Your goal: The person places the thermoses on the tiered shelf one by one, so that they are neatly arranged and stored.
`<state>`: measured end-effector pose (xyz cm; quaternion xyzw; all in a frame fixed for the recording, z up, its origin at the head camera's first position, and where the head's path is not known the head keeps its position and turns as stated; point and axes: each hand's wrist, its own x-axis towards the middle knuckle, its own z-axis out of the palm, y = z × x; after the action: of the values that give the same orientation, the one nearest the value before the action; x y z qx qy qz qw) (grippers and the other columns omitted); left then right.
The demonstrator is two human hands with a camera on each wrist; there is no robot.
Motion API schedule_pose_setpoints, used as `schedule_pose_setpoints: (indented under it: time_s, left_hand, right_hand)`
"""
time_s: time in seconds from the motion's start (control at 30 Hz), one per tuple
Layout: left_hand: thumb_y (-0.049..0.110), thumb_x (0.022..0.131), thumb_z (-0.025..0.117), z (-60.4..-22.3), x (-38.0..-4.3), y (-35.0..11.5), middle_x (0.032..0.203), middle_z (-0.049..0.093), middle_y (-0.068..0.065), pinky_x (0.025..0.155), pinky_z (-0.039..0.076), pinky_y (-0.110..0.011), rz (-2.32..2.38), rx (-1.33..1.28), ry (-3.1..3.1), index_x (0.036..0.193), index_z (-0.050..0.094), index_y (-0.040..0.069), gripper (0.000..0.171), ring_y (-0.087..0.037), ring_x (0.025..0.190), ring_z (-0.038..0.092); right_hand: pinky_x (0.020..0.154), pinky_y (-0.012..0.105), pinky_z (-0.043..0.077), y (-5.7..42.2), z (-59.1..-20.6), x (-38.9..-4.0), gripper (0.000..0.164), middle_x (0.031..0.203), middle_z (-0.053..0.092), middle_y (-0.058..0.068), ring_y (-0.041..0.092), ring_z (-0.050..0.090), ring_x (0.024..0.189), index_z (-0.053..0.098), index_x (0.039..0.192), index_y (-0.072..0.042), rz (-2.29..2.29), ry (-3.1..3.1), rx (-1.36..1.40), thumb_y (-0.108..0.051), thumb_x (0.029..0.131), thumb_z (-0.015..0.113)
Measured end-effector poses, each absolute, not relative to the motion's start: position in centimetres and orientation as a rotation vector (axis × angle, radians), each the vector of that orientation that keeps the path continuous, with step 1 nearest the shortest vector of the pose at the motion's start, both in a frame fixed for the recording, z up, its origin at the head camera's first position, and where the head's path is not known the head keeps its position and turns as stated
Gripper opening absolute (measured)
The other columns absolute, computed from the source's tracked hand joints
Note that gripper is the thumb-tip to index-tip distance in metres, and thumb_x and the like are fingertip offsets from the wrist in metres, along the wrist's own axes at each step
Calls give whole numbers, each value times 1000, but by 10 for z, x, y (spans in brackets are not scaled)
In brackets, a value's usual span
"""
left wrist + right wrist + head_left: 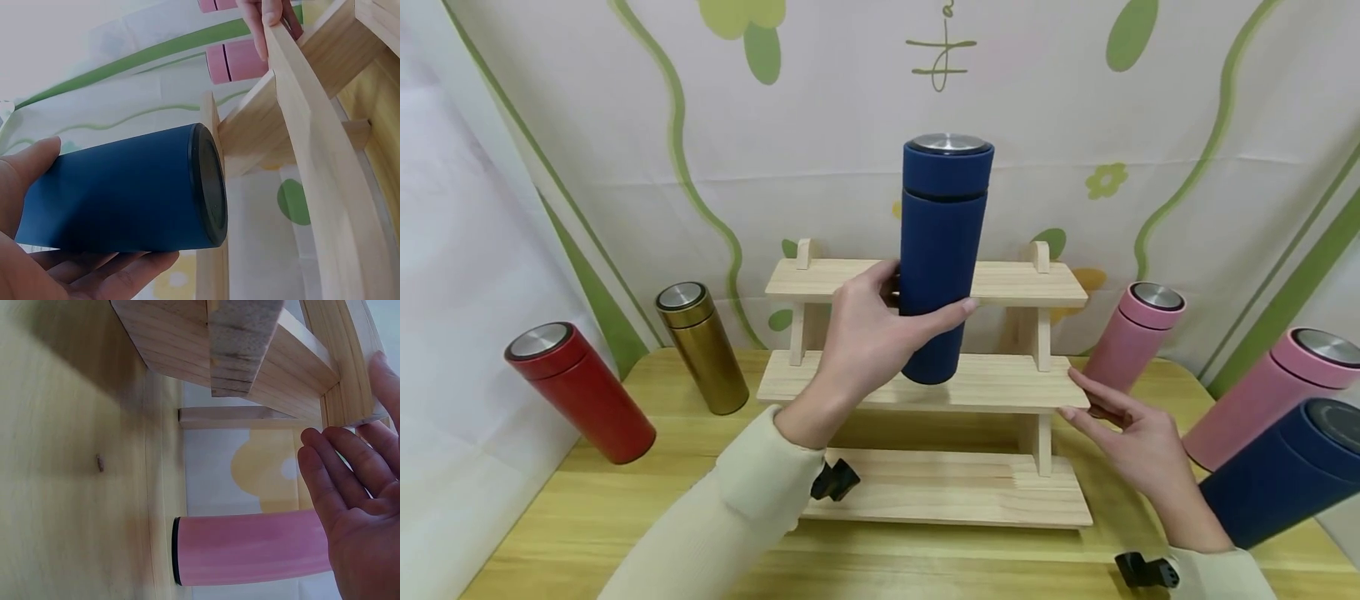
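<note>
Through the head view I see my left hand [880,337] wrapped around the blue bottle [942,250], holding it nearly upright with a slight lean, in the air in front of the wooden stand's top tier [865,279] and over its middle tier [1015,379]. My right hand [1138,442] pinches the right end of that middle tier between thumb and fingers, near a pink bottle [1131,337] on the table [572,517]. I judge the step in hand to be positioning the bottle while the stand is steadied. To set it down on a tier, I would need to straighten it, bring its base squarely over the board and keep the right hand's hold until the weight settles.
</note>
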<state>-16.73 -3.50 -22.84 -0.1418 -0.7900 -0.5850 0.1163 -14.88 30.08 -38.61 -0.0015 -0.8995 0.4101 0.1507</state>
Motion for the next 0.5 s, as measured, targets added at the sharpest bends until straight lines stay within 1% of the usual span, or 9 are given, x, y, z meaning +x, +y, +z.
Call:
schedule_pose_setpoints:
  time_s: [0.2,0.37,0.43,0.5]
  left_hand:
    - [45,83,93,-218,-172,-28,116,78,3,92,65,-41,-1702,-432,-2294,130,72,17,58,-14,102,75]
    - [47,85,92,-209,-178,-20,121,79,1,93,66,-43,-1728,-429,-2300,134,70,16,61,-14,104,76]
    - [47,86,91,-206,-181,-17,122,78,1,94,66,-43,-1726,-423,-2312,134,69,16,62,-14,105,77]
    - [49,86,90,-202,-184,-13,120,77,1,94,66,-43,-1724,-413,-2323,133,68,15,61,-14,105,76]
  right_hand:
    - [71,9,55,300,-385,-149,57,114,69,-34,-23,64,95,66,149,-29,1168,-2575,-1,-44,97,82]
    - [71,8,55,300,-385,-149,56,112,69,-34,-21,65,93,67,149,-27,1178,-2567,-7,-43,97,82]
    - [71,8,55,300,-385,-149,57,114,70,-31,-21,64,93,67,149,-28,1174,-2572,-18,-44,97,82]
    - [71,8,55,300,-385,-149,57,118,73,-22,-22,64,93,66,149,-28,1165,-2581,-27,-45,97,82]
